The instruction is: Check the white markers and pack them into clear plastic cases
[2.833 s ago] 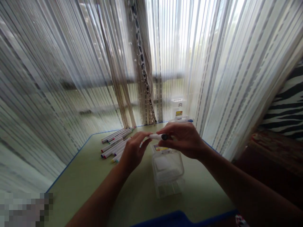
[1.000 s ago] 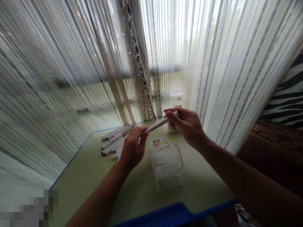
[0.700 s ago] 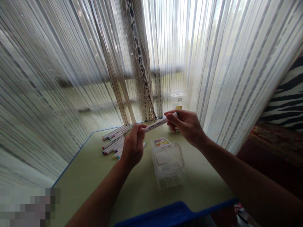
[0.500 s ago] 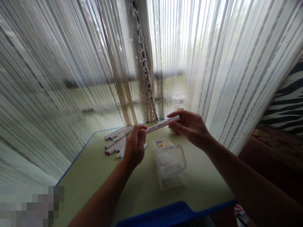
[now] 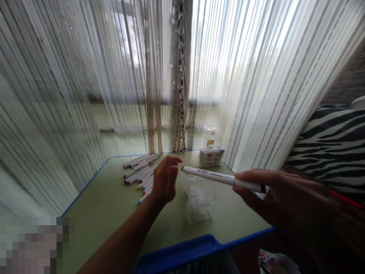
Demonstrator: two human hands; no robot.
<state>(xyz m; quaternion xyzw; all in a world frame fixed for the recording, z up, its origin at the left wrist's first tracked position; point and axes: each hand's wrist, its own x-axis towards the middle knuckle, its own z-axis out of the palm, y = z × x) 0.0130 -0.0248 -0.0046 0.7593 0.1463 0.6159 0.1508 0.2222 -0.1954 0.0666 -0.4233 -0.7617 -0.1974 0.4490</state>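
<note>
My right hand [image 5: 281, 196] is closed on a white marker [image 5: 219, 177] and holds it almost level above the green table [image 5: 108, 205], dark tip pointing left. My left hand [image 5: 165, 179] hovers just left of that tip without touching it, fingers loosely curled and apart, nothing visible in them. Below the marker sits a clear plastic case [image 5: 199, 198]. Behind my left hand, several white markers with coloured caps [image 5: 139, 171] lie in a row on the table.
A small box of markers [image 5: 211, 156] stands at the table's back edge by the sheer curtains [image 5: 85, 95]. A blue object [image 5: 176, 258] lies at the near edge. A zebra-patterned cushion [image 5: 333, 140] is on the right.
My right hand drew the marker right and nearer to me. My left hand let go of the marker's end and its fingers opened. The view shifted right.
</note>
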